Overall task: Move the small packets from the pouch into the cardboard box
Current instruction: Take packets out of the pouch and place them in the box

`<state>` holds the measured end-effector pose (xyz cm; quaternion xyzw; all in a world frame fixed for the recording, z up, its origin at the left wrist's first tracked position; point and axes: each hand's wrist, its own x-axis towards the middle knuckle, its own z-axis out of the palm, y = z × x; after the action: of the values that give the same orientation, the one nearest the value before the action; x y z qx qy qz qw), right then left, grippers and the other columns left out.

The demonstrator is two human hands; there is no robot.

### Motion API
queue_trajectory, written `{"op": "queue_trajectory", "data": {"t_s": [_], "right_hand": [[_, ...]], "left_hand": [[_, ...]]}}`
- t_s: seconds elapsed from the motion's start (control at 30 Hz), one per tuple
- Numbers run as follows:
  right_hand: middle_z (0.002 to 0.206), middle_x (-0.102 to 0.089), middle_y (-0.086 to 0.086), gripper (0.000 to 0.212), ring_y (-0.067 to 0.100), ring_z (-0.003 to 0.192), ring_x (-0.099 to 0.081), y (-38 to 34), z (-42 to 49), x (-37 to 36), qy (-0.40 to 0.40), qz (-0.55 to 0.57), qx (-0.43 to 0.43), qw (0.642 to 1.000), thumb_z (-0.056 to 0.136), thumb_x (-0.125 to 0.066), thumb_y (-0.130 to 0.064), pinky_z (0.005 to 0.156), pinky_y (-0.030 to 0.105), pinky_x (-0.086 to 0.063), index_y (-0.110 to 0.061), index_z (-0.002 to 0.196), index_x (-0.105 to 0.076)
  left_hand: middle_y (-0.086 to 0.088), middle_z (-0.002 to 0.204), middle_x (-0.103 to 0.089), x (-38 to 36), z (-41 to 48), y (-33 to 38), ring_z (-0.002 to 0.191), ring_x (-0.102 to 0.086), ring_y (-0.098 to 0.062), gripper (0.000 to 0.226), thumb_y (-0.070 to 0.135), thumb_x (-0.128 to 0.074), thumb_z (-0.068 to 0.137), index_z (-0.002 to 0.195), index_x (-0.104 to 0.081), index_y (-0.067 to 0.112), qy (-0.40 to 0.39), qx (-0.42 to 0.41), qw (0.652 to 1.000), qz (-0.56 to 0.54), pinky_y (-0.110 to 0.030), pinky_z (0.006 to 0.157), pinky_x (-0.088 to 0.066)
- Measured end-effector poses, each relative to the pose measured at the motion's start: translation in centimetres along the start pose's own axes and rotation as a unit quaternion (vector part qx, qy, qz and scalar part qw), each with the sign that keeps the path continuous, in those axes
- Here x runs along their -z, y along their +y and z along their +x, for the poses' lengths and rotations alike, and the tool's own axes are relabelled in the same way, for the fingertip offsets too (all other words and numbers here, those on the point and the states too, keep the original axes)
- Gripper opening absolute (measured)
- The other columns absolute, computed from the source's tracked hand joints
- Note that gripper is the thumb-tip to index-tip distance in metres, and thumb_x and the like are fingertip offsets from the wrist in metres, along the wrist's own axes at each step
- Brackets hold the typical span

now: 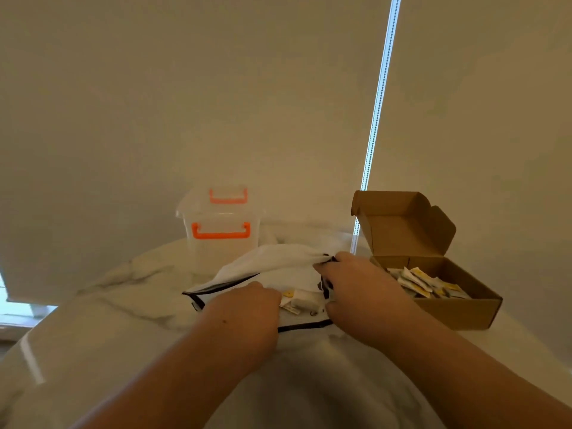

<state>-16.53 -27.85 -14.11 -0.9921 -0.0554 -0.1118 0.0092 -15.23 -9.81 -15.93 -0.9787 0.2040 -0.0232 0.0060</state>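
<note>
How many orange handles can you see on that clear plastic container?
2. One orange handle on the near face of the clear container; a paler handle higher up near its lid, seemingly through the plastic. Any on hidden sides can't be seen.

No text or label can be read.

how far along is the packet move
Partly done: a pile of packets already lies in the cardboard box. In hand: the right hand holds the pouch open while the left hand reaches in. Left: loose packets inside the pouch.
</note>
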Motion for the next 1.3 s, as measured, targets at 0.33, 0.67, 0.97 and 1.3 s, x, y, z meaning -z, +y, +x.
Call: {"op": "queue_trajectory", "data": {"t_s": [0.33, 0.67, 0.97, 1.3], "right_hand": [[0.122, -0.042, 0.001, 0.056, 0.015, 0.085, -0.049, 1.1, -0.3, 0.6, -0.05, 0.052, 0.01, 0.997, 0.081, -0.061, 0.001, 0.08, 0.033, -0.053, -0.022, 0.13, -0.046], [0.125, -0.045, -0.003, 0.064, 0.02, 0.101, -0.056, 2.9, 0.5, 0.0, -0.048, 0.095, 0.001, 0.994, 0.082, -0.06, 0.001, 0.088, 0.036, -0.055, -0.027, 0.138, -0.047], [0.125, -0.048, 0.0, 0.054, 0.023, 0.103, -0.058, 2.9, 0.8, -0.3, -0.024, 0.1, -0.017, 0.995, 0.084, -0.06, -0.002, 0.089, 0.038, -0.055, -0.024, 0.133, -0.051], [0.123, -0.059, -0.013, 0.044, 0.003, 0.106, -0.057, 4.0, -0.4, 1.8, 0.005, 0.246, 0.033, 0.969, 0.085, -0.062, -0.026, 0.084, 0.018, -0.047, -0.031, 0.128, -0.063]], "left_hand": [[-0.009, 0.118, -0.057, -0.1, 6.0, 4.2, 0.103, -0.058, -0.025, 0.036, 0.013, -0.056, 0.091, 0.127, -0.057, 0.015, 0.009, -0.052, 0.999, 0.004, -0.032, 0.084, -0.045], [-0.006, 0.117, -0.061, -3.4, 9.5, 3.3, 0.104, -0.06, -0.026, 0.027, 0.024, -0.049, 0.095, 0.12, -0.056, 0.017, -0.001, -0.02, 0.999, -0.051, -0.036, 0.085, -0.049], [0.002, 0.085, -0.047, -4.2, 10.3, 3.2, 0.086, -0.044, -0.015, 0.016, 0.017, -0.042, 0.101, 0.088, -0.051, 0.019, 0.022, 0.015, 0.986, -0.167, -0.011, 0.071, -0.035], [0.002, 0.079, -0.063, 1.7, 2.7, 4.9, 0.066, -0.055, -0.012, 0.015, 0.027, -0.049, 0.098, 0.093, -0.063, 0.026, 0.08, -0.012, 0.94, -0.332, -0.026, 0.054, -0.04]]}}
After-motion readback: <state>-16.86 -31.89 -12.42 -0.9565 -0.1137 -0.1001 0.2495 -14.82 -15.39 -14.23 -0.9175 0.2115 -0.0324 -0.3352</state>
